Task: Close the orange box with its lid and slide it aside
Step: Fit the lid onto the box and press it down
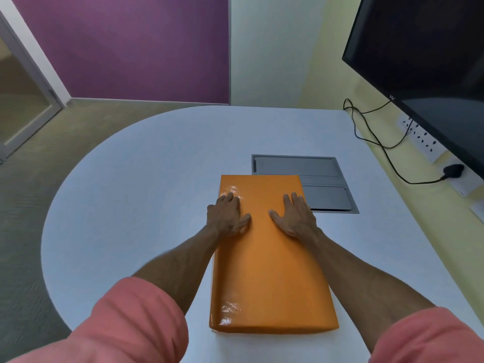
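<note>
under both hands' fingers (230, 199): orange box (269, 271), seemingly closed.

Purple wall (125, 45), carpeted floor (39, 179), white table (157, 166), dark monitor (432, 61)

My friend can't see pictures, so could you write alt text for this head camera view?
Two bare hands, left hand and right hand, press flat on a closed orange box on a white table. A grey floor-box hatch lies behind it, a dark monitor to the right.

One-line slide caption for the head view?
Both hands, left and right, press flat on the lidded orange box on the white table.
</note>
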A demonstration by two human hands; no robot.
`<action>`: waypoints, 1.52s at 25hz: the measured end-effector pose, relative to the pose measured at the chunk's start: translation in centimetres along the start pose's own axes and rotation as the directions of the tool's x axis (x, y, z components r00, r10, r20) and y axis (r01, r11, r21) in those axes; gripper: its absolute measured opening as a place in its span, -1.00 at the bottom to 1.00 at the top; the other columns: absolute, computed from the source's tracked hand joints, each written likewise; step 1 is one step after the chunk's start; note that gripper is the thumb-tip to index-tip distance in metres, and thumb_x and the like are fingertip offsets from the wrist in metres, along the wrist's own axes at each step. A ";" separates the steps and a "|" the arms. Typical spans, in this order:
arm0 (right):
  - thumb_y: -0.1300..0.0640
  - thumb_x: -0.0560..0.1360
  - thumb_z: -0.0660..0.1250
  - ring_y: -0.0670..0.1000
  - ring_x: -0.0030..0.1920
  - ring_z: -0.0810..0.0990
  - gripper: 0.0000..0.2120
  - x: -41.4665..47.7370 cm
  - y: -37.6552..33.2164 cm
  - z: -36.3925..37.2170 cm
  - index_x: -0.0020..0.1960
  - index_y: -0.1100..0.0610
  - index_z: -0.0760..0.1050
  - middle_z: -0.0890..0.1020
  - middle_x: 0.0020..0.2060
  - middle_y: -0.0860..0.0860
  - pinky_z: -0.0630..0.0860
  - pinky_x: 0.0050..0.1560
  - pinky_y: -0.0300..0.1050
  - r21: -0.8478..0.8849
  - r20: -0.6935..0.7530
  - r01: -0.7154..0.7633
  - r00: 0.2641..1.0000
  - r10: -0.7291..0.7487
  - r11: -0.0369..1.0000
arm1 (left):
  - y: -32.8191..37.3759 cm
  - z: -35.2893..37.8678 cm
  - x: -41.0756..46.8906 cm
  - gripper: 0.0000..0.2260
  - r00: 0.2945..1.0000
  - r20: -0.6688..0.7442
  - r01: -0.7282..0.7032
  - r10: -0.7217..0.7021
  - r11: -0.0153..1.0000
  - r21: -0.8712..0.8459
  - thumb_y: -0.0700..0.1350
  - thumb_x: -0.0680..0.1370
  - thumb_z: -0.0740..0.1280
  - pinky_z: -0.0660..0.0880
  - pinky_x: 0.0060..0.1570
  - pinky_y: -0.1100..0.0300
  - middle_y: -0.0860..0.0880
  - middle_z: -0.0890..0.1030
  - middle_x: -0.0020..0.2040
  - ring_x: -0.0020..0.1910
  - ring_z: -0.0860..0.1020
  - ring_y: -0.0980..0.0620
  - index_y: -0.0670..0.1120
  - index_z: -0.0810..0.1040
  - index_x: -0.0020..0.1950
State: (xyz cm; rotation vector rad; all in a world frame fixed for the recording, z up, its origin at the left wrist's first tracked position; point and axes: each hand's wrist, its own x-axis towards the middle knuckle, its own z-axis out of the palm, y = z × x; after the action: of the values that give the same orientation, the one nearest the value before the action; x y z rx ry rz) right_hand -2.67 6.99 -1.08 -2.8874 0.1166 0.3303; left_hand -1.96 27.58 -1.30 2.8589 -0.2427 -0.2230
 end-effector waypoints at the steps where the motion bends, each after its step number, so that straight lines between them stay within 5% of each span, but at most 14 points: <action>1: -0.31 0.53 0.08 0.18 0.57 -0.02 -0.20 0.0 0.0 -0.1 0.57 0.15 -0.02 0.02 0.58 0.14 0.07 0.54 0.16 0.003 0.011 0.000 1.000 0.000 1.000 | -0.2 0.1 0.0 -0.46 1.000 0.017 -0.002 0.002 1.000 0.005 0.27 0.52 0.18 0.43 0.24 -0.19 -0.10 0.41 0.42 0.41 0.36 -0.14 -0.11 0.43 0.30; 4: -0.30 0.54 0.08 0.19 0.58 -0.06 -0.20 0.0 0.3 -0.3 0.58 0.14 -0.06 -0.03 0.59 0.14 0.04 0.54 0.17 0.009 0.047 0.006 0.999 -0.006 1.000 | -0.5 0.6 -0.3 -0.31 0.997 0.083 0.000 0.000 1.000 -0.003 0.28 0.54 0.15 0.27 0.40 -0.22 -0.08 0.13 0.61 0.58 0.10 -0.13 -0.09 0.18 0.55; 12: -0.26 0.52 0.20 0.23 0.57 -0.07 -0.18 -3.2 2.0 -0.9 0.58 0.07 -0.09 -0.06 0.58 0.15 0.09 0.52 0.25 0.200 0.014 -0.033 0.999 0.031 0.979 | -0.4 2.4 -4.6 -0.24 0.992 0.025 0.128 -0.126 0.950 -0.285 0.25 0.54 0.21 0.14 0.47 -0.23 -0.08 -0.12 0.63 0.60 -0.10 -0.23 0.00 -0.04 0.61; 21: -0.35 0.42 0.28 0.26 0.54 0.07 -0.09 -9.2 3.1 2.2 0.57 -0.11 -0.13 -0.10 0.59 0.12 0.19 0.44 0.28 0.362 0.066 -0.156 0.988 0.142 0.919 | 0.0 5.1 -9.0 -0.22 0.978 0.053 0.201 -0.201 0.845 -0.495 0.33 0.50 0.21 0.17 0.46 -0.22 -0.09 -0.17 0.63 0.57 0.13 -0.25 0.11 -0.04 0.60; 38: -0.29 0.38 0.39 0.26 0.49 0.20 -0.09 -9.8 6.3 -2.3 0.57 -0.03 0.06 0.10 0.55 0.16 0.26 0.44 0.23 0.478 -0.079 -0.195 0.961 0.263 0.856 | 5.0 2.2 -6.9 -0.22 0.995 -0.009 0.083 -0.104 0.843 -0.531 0.33 0.50 0.23 0.25 0.41 -0.25 -0.13 0.00 0.62 0.52 0.23 -0.28 0.07 -0.01 0.60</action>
State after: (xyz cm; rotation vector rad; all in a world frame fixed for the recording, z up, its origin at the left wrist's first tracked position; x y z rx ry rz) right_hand -12.37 0.87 1.96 -2.4107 0.4998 0.1121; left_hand -9.80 23.53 -1.16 2.3186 -0.0219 -0.2149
